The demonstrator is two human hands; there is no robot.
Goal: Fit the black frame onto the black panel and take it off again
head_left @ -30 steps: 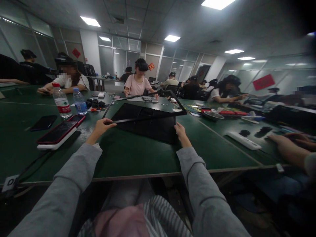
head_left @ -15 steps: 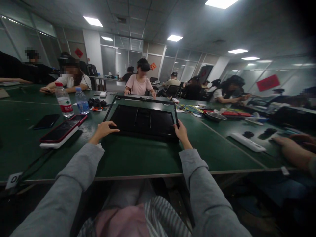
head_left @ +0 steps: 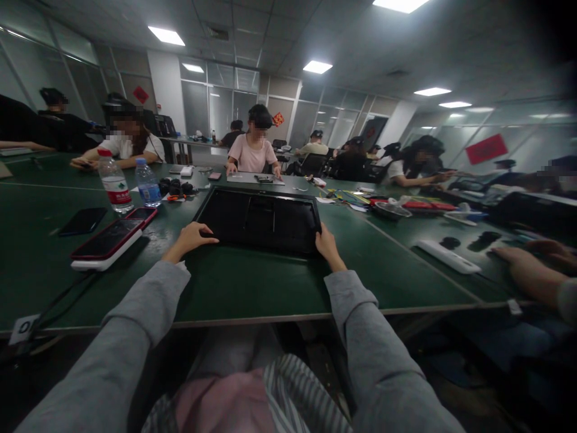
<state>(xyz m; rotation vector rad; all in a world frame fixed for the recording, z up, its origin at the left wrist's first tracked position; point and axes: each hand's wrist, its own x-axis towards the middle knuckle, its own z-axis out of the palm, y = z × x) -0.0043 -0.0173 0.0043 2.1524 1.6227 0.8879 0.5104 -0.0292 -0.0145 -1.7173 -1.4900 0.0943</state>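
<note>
In front of me on the green table lies a flat, black rectangular panel with raised ridges across its middle. A thin black frame runs around the panel's border and now lies down against it. My left hand pinches the near left corner, thumb and fingers closed on the edge. At the near right corner, my right hand is closed around the frame's side. Its fingertips are partly hidden behind that edge.
Left on the green table stand two bottles, near a red-cased phone on a white block and a dark phone. Right lie a white power strip and a basket. A co-worker's hand reaches in; another person sits opposite.
The frame's far side, raised above the panel before, has come down onto it. My right hand has shifted slightly left; my left hand keeps nearly the same place.
</note>
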